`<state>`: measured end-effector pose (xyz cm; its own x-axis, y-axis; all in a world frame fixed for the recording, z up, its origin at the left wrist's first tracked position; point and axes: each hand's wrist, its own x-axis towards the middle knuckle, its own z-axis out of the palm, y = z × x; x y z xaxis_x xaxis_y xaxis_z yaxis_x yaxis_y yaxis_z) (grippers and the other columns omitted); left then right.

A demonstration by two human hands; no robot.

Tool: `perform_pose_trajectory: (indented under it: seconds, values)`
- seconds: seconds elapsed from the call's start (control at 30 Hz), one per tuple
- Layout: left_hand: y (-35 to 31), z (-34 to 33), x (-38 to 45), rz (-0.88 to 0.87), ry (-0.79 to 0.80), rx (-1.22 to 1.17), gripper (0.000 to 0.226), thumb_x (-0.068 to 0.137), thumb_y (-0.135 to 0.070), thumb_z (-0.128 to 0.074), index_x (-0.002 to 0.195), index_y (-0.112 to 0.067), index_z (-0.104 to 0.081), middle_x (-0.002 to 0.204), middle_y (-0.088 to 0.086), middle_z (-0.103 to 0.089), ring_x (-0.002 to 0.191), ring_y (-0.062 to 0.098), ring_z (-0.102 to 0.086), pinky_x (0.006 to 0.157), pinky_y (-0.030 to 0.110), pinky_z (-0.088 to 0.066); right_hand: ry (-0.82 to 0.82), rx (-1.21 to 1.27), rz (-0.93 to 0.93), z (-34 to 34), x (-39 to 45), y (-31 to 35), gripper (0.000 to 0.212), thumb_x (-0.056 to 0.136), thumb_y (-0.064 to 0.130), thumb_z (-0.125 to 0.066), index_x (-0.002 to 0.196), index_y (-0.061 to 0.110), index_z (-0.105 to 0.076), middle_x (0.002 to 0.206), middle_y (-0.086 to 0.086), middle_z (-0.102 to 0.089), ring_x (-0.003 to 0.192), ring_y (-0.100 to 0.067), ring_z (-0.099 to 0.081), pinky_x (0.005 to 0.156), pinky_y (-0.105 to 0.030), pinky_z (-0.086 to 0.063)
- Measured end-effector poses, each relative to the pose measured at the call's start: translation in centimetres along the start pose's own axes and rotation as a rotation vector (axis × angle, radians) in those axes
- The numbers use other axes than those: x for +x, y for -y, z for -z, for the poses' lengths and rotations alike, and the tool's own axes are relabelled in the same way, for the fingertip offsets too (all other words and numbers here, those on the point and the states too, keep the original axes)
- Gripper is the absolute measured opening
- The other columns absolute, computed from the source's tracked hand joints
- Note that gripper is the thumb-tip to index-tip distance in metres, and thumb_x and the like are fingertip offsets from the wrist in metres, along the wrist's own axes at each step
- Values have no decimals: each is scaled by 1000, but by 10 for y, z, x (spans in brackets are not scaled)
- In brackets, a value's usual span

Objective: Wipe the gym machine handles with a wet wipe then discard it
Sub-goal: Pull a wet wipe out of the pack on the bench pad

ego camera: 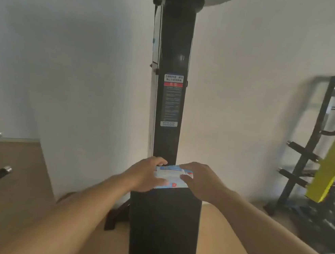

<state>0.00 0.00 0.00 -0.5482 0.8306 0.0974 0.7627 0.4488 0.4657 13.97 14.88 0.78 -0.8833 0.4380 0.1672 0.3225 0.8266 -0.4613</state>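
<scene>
1. Step in hand, as I judge it: getting a wipe out. Steady the wet wipe pack (170, 177) with the left hand (147, 176) and peel the flap slowly with the right hand (200, 180).
2. Left hand grips the pack's left edge; right hand's fingers curl on its right end.
3. Pack: flat, white-blue, red mark, lying on the far end of the black padded seat (163, 225), just near the upright post (174, 65).
</scene>
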Motion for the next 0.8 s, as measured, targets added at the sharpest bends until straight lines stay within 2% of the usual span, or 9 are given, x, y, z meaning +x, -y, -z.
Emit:
perform_pose_trajectory:
  seconds: [0.1, 0.23, 0.27, 0.37, 0.47, 0.53, 0.63, 0.7, 0.8]
  values:
    - [20, -14, 15, -49, -19, -7, 68, 81, -55, -73, 138, -31, -44, 137, -9, -55, 107, 5, -51, 84, 3, -36, 36, -56, -18, -17, 28, -1, 35, 101, 34, -51, 135, 28, -56, 136, 3, -59, 113, -15, -57, 68, -10, -36]
    - [46, -33, 41, -66, -72, -28, 75, 75, -75, -63, 137, -38, -45, 137, -17, -54, 116, 7, -55, 99, 17, -37, 69, -87, 1, -37, 54, -2, 33, 98, 36, -56, 130, 29, -61, 133, 5, -62, 113, -16, -59, 90, -20, -48]
    - [52, -38, 48, -66, -69, -64, 79, 71, -82, -58, 136, -39, -46, 134, -18, -55, 113, 6, -56, 101, 20, -41, 81, -114, 9, -41, 58, -3, 33, 97, 37, -58, 130, 31, -62, 131, 6, -64, 111, -16, -60, 91, -21, -49]
    - [62, -52, 58, -24, -76, -209, 98, 58, -99, -41, 134, -38, -48, 123, -20, -58, 108, 6, -58, 99, 27, -51, 86, -153, 1, -54, 66, -10, 31, 98, 41, -55, 127, 35, -64, 126, 8, -67, 105, -16, -63, 81, -16, -44]
    - [65, -62, 60, 7, -128, -241, 90, 65, -92, -49, 135, -35, -48, 117, -20, -57, 110, 8, -58, 101, 31, -51, 85, -211, 29, -51, 70, -13, 31, 102, 42, -45, 126, 38, -64, 124, 11, -68, 106, -17, -63, 81, -19, -42]
    - [66, -66, 60, -32, -163, -157, 85, 70, -83, -57, 138, -34, -45, 128, -15, -59, 115, 11, -58, 104, 36, -50, 88, -300, 59, -45, 74, -14, 30, 104, 39, -41, 125, 36, -63, 122, 12, -68, 104, -17, -62, 84, -21, -43]
    - [69, -70, 58, -61, -212, -124, 94, 63, -86, -48, 143, -39, -35, 138, -12, -57, 118, 13, -60, 105, 38, -51, 62, -304, 58, -38, 83, -14, 27, 105, 35, -41, 121, 32, -62, 115, 8, -68, 96, -17, -63, 85, -26, -51]
    - [70, -73, 56, -67, -258, -122, 96, 63, -86, -50, 145, -42, -29, 138, -13, -58, 117, 13, -60, 104, 36, -51, -7, -239, 32, -37, 89, -13, 26, 105, 35, -41, 117, 30, -64, 116, 10, -68, 92, -13, -62, 82, -20, -51]
    - [70, -77, 51, -82, -311, -128, 102, 66, -78, -65, 148, -46, -14, 141, -14, -54, 119, 12, -58, 103, 35, -48, -220, -72, -64, -40, 96, -9, 21, 101, 36, -50, 109, 28, -68, 114, 12, -68, 92, -11, -60, 70, -16, -43]
